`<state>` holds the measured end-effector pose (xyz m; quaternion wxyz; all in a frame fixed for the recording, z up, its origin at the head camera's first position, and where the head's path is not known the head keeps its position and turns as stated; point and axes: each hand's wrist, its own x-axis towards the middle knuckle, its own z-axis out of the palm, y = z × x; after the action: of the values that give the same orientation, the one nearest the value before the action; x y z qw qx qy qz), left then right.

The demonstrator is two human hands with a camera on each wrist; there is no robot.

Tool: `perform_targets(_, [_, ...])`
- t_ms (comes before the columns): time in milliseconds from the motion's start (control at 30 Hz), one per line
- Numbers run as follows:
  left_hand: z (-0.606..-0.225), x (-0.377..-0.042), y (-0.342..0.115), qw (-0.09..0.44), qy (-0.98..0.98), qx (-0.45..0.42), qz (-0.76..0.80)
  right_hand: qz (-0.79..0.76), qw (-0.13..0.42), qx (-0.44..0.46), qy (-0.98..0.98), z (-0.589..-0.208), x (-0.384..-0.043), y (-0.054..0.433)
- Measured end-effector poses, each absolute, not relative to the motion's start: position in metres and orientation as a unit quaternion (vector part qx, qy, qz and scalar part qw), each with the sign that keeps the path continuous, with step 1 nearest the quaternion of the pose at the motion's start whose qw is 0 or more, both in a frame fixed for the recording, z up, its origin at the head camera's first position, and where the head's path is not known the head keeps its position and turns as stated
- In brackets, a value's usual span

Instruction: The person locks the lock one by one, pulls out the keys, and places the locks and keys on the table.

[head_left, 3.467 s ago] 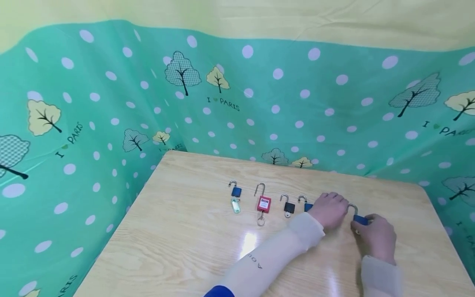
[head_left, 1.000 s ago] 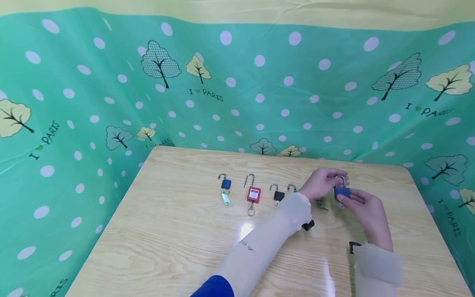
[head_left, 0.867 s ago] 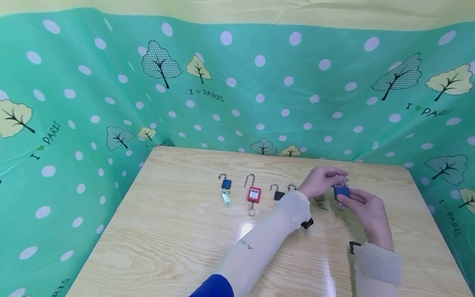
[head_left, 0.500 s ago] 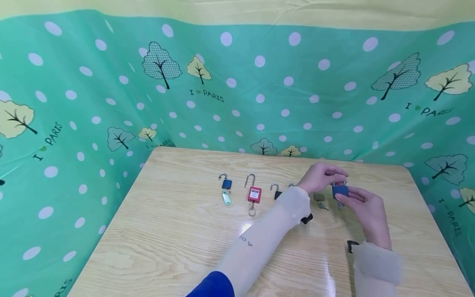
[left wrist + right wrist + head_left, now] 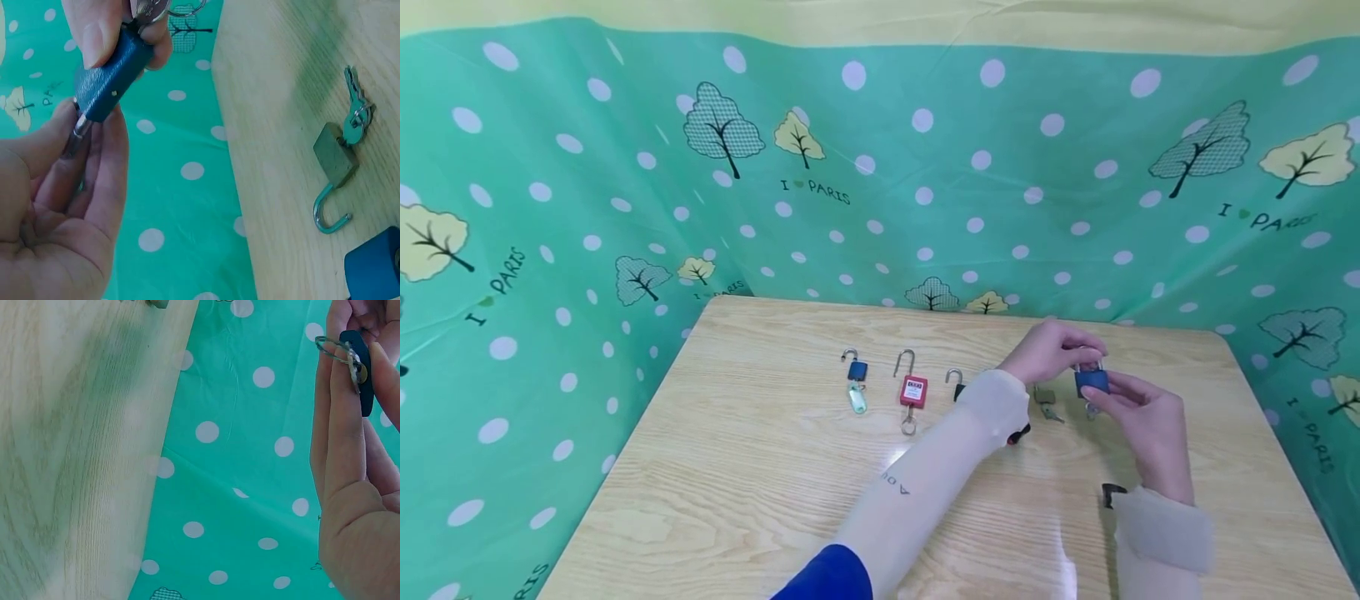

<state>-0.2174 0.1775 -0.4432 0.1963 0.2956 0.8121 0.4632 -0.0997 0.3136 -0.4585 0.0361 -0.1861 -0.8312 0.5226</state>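
Note:
A blue padlock (image 5: 1092, 382) is held up off the table between both hands at the right. My left hand (image 5: 1051, 352) pinches its metal shackle from above, the fingers covering the shackle's top. The padlock's body is gripped by my right hand (image 5: 1146, 417) between thumb and fingers. In the left wrist view the shackle (image 5: 77, 134) runs into the left fingers, and the right thumb (image 5: 95, 40) presses on the blue body. A key with a ring (image 5: 356, 365) sits in the padlock's bottom in the right wrist view.
Unlocked padlocks lie in a row: blue with a green tag (image 5: 858, 372), red (image 5: 913, 391), black (image 5: 958, 392), and brass with keys (image 5: 1044, 396). Another blue padlock (image 5: 375, 269) is hidden behind the left wrist in the head view. Green cloth (image 5: 925, 200) hangs behind the wooden table (image 5: 760, 467).
The blue padlock was lifted from the table at the right into both hands. Over the last second its shackle has come down closer to the body under the left fingers.

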Motion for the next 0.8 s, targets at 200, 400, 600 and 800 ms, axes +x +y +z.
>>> perform_targets(200, [-0.4418,-0.2207,0.1742,0.215,0.779,0.344,0.479,0.538,0.034,-0.186,-0.821,-0.4543,-0.0981,0.316])
perform_targets(400, [-0.4429,-0.22,0.1749,0.204,0.791,0.351,0.458,0.532,0.029,-0.193,-0.824,-0.4526,-0.096,0.3153])
perform_targets(600, [-0.4429,-0.2212,0.1759,0.232,0.778,0.366,0.455,0.537,0.02,-0.194,-0.821,-0.4541,-0.0938,0.3186])
perform_targets(800, [-0.4395,-0.2253,0.1708,0.291,0.746,0.33,0.5,0.546,0.02,-0.189,-0.816,-0.4522,-0.096,0.3171])
